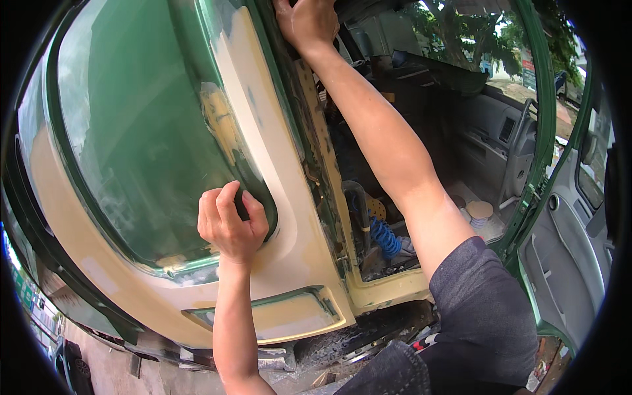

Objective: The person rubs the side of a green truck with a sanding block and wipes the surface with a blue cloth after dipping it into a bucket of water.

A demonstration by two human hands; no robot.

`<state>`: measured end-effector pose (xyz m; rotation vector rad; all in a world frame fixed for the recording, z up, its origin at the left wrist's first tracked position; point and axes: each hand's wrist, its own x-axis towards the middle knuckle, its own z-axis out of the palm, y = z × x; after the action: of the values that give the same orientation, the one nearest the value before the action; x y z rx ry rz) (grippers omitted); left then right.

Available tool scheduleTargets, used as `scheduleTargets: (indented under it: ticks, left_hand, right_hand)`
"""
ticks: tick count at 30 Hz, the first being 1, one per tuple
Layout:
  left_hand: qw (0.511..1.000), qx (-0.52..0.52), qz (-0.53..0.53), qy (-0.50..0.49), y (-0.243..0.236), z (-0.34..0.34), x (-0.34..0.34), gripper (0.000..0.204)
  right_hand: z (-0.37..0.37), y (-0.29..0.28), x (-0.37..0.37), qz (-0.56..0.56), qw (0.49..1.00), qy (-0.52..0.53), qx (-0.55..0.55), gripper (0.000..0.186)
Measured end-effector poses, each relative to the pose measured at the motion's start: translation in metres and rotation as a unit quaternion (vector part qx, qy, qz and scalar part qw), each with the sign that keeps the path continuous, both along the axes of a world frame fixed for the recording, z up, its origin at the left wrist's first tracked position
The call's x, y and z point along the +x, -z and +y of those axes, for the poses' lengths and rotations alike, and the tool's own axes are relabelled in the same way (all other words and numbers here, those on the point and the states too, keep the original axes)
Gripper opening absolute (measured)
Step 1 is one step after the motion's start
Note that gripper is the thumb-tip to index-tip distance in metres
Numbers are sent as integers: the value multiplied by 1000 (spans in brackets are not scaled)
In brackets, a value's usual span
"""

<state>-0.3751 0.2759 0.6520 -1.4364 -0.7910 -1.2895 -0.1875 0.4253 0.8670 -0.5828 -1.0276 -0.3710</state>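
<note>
My left hand (230, 220) rests at the lower right of a green panel (138, 151) with patches of tan filler, its fingers curled; whatever they may hold is hidden. A cream-primed border (289, 257) runs around that panel, with a recessed strip (263, 316) below. My right arm reaches up across the open cab, and my right hand (306, 20), cut off at the top of the view, has its fingers wrapped at the frame edge beside the panel; what exactly they grip is unclear.
The cab's doorway shows a blue coiled hose (385, 240), a round tan disc (479, 209) and grey interior trim (500, 151). An open grey-lined door (559, 263) is at the right. A dark vehicle (72, 362) stands on pavement at lower left, and trees show through the window.
</note>
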Motion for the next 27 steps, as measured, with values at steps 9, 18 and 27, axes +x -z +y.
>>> scheduleTargets:
  ticks: [9, 18, 27]
  left_hand:
    - [1000, -11, -11, 8, 6, -3, 2, 24]
    - [1000, -5, -9, 1, 4, -2, 3, 28]
    - [1000, -5, -17, 6, 5, -1, 2, 28]
  right_hand:
    - [5, -61, 3, -1, 1000, -12, -3, 59]
    - [22, -136, 10, -24, 999, 21, -29, 63]
    - [-1, -153, 14, 33, 999, -12, -30, 64]
